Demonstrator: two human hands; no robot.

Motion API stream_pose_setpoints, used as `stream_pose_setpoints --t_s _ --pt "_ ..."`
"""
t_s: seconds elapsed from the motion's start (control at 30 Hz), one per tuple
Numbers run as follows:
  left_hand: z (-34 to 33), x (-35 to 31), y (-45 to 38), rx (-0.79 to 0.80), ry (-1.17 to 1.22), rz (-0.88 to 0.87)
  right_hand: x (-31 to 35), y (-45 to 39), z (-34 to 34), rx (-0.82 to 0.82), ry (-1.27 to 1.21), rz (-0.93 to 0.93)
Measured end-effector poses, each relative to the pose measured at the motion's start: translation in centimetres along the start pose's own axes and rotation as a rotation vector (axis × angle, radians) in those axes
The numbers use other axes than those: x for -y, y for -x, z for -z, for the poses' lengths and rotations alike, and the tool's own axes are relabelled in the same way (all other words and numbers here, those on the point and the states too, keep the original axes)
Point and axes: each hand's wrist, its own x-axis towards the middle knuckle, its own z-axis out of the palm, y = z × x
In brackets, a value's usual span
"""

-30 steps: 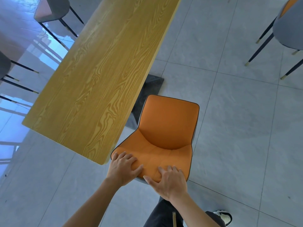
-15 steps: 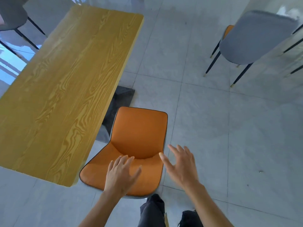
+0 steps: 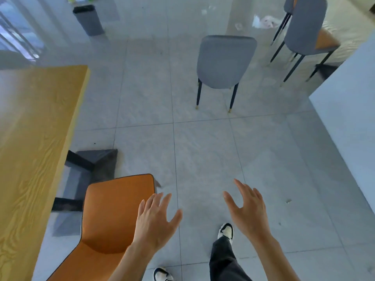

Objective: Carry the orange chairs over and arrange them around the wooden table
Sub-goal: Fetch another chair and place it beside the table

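- Orange chair (image 3: 113, 222) at lower left of frame, set down on the floor tiles (image 3: 203, 155) right beside the long edge of the wooden worktop (image 3: 34, 149); seat points toward the worktop, so it reads as parked at one place along that side.
- Dark base (image 3: 91, 163) of the worktop shows just above the chair, under the overhang.
- Left hand (image 3: 156, 220) open, fingers spread, its image overlapping the chair's right edge; contact cannot be told. Holds nothing.
- Right hand (image 3: 247, 209) open, palm in, over bare floor, well apart from the chair; empty.
- Both feet (image 3: 225, 232) point toward upper right of frame, away from the worktop.
- Chair with grey back (image 3: 225, 61) stands alone at upper centre; two more (image 3: 306, 31) at upper right, one showing an orange seat. Likely the next to carry.
- Grey bin (image 3: 88, 20) at upper left, out of the route.
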Motion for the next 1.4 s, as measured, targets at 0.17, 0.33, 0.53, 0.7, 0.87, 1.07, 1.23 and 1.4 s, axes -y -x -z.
stream_pose_setpoints --t_s 0.17,0.33,0.53,0.7,0.87,1.07,1.23,1.4 --pt "2.0 -11.2 -7.3 -0.024 -0.017 -0.031 -3.4 -8.8 8.6 -0.034 -0.03 -0.042" --pt "4.7 -18.6 -14.0 -0.071 -0.048 -0.077 -4.3 -15.8 15.2 -0.099 -0.087 -0.038" --pt "6.8 -21.1 -22.7 -0.123 -0.059 -0.074 -2.6 -24.9 17.0 -0.058 -0.089 -0.012" --pt "9.1 -21.3 -32.9 -0.146 -0.003 -0.066 1.0 -35.0 17.4 -0.055 -0.037 0.025" --pt "13.8 -21.9 -43.5 -0.137 0.03 -0.077 7.1 -44.6 18.2 -0.042 -0.009 0.024" --pt "19.8 -23.3 -54.1 -0.158 0.017 -0.085 11.9 -54.4 20.3 -0.069 0.01 0.048" --pt "21.7 -26.1 -61.4 -0.152 -0.023 -0.115 12.8 -62.9 22.2 -0.071 0.037 0.055" --pt "22.8 -29.9 -70.3 -0.176 -0.054 -0.098 13.2 -73.3 23.9 -0.005 0.036 0.082"
